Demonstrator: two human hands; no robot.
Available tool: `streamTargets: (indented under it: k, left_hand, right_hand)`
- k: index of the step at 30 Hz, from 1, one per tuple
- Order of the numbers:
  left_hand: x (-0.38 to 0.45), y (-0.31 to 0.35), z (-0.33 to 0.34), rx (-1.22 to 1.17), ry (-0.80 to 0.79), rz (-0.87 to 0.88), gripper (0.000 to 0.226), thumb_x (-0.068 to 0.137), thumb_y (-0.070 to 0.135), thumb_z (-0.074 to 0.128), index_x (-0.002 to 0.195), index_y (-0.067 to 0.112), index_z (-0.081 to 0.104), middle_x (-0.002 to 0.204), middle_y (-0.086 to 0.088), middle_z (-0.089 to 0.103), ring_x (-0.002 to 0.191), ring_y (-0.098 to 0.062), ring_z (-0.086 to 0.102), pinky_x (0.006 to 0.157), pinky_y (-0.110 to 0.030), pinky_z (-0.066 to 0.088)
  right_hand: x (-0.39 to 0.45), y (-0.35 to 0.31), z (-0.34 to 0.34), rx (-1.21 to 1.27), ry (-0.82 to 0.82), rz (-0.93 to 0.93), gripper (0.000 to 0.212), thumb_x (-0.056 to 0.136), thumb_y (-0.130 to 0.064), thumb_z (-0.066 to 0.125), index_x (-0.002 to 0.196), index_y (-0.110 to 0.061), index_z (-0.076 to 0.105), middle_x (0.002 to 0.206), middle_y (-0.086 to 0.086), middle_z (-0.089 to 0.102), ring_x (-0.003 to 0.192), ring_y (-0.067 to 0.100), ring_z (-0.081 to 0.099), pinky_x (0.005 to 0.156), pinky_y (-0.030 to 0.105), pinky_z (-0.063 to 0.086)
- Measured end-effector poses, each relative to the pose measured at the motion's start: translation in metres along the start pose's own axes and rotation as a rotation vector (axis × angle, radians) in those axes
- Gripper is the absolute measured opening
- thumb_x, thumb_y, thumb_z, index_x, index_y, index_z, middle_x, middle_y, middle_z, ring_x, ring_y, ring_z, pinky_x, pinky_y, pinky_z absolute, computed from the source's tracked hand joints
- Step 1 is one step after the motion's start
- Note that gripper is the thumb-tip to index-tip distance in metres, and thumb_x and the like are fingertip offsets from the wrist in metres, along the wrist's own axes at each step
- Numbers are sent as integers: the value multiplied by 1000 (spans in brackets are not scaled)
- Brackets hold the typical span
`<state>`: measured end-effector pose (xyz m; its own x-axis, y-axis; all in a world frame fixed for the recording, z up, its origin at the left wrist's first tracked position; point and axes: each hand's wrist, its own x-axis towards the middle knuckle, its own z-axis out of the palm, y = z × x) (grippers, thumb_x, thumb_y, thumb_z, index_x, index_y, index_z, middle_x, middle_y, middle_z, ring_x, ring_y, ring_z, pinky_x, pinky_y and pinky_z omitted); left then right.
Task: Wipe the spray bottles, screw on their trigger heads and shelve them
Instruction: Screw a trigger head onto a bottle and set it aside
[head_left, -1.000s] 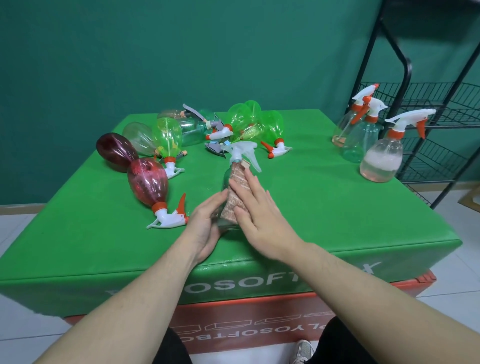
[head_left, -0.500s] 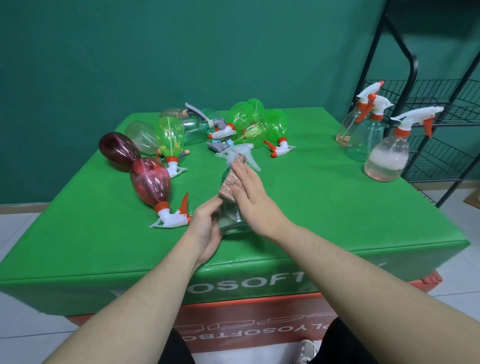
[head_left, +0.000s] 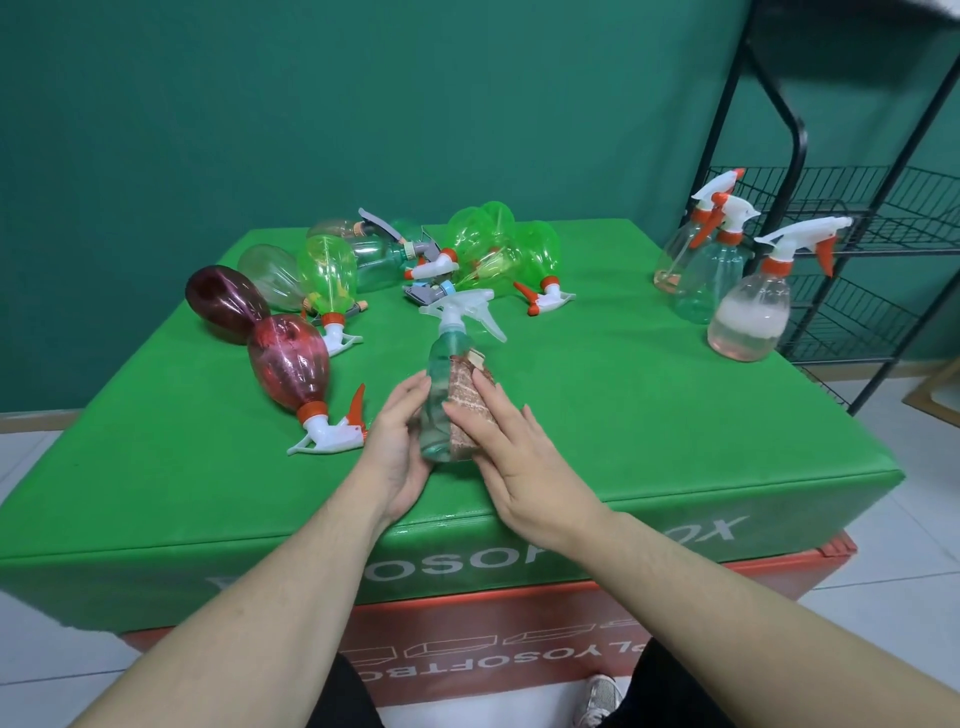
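A clear teal spray bottle (head_left: 440, 395) with a translucent white trigger head (head_left: 464, 310) stands upright near the front middle of the green table (head_left: 649, 426). My left hand (head_left: 397, 447) grips its left side and base. With straight fingers, my right hand (head_left: 519, 457) presses a brown-and-white cloth (head_left: 465, 410) flat against the bottle's right side. Two red bottles (head_left: 288, 364) lie to the left. Several green and clear bottles (head_left: 498, 254) lie in a pile at the back.
Three clear bottles with orange-and-white trigger heads (head_left: 748, 306) stand upright at the table's right edge. A black wire shelf rack (head_left: 883, 218) stands just beyond them on the right. A teal wall is behind the table.
My right hand has slid the cloth down from the bottle's neck to its lower body. My left hand has stayed on the bottle.
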<state>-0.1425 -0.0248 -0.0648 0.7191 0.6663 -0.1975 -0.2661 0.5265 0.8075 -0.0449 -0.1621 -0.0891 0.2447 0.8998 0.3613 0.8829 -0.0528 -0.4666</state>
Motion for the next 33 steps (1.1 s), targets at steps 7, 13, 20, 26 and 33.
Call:
streamTargets:
  k: [7, 13, 20, 26, 33]
  left_hand:
    - [-6, 2, 4, 35, -29, 19, 62, 80, 32, 73, 134, 7, 55, 101, -10, 76, 84, -21, 74, 68, -33, 61]
    - [-4, 1, 2, 100, -144, 5, 40, 85, 30, 66, 122, 16, 70, 109, -6, 77, 92, -17, 72, 81, -34, 56]
    - [-4, 1, 1, 120, -132, -14, 34, 91, 31, 60, 116, 12, 72, 97, -7, 77, 83, -19, 69, 77, -34, 53]
    - [-1, 0, 1, 63, -87, -8, 28, 102, 23, 49, 116, 9, 69, 96, -8, 76, 81, -21, 71, 80, -37, 56]
    - [1, -1, 1, 92, -36, -17, 30, 102, 26, 53, 120, 8, 69, 93, -8, 74, 76, -21, 71, 68, -30, 58]
  right_hand:
    - [6, -10, -2, 92, 17, 21, 61, 103, -18, 40, 157, -40, 22, 169, -15, -3, 156, 14, -1, 125, 55, 12]
    - [18, -13, -4, 163, 45, 83, 60, 101, -42, 27, 159, -37, 18, 168, -15, -9, 156, 10, -3, 125, 52, 12]
    - [61, -15, -16, 298, 48, 233, 57, 107, -28, 36, 160, -32, 17, 168, -15, -3, 137, -21, 7, 118, 23, 16]
    - [74, -18, -10, 427, 81, 343, 53, 107, -22, 35, 159, -26, 24, 165, -4, 21, 133, -12, 19, 114, 16, 11]
    - [50, -22, -12, 339, -5, 303, 53, 111, -33, 23, 161, -27, 9, 169, -8, 4, 150, -1, 8, 116, 18, 5]
